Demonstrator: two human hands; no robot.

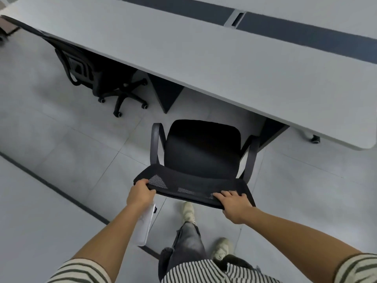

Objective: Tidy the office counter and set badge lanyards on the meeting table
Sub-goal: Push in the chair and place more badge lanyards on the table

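Grips on both sides clamp the top edge of the near chair's mesh back. The left grip (140, 194) is wrapped round the left corner of that edge. The right grip (234, 205) holds it toward the right corner, with fingers laid over the mesh and the thumb below the edge.

The near chair (202, 148) is black with grey armrests. It stands on the grey tiled floor (61, 150), its seat facing the table and just clear of the table's near edge.

A white flat sleeve (146, 225) with a dark clip at its upper end hangs below the left wrist, on the near side of the chair back. It may be a badge holder. How it is held is hidden behind the hand and arm, so I cannot tell.

The table (204, 58) is long and pale grey, running from far left to right, with a dark strip (306, 31) along its far part. Dark legs show beneath it, and a small wheel (315, 139) sits under its right end.

A far chair (91, 74), also black, is pushed under the table at the left, its wheeled base showing on the floor.

At the near edge are the person's striped shirt (204, 270), grey trousers (187, 242) and pale shoes (188, 211). One shoe is set forward, just near of the chair back.
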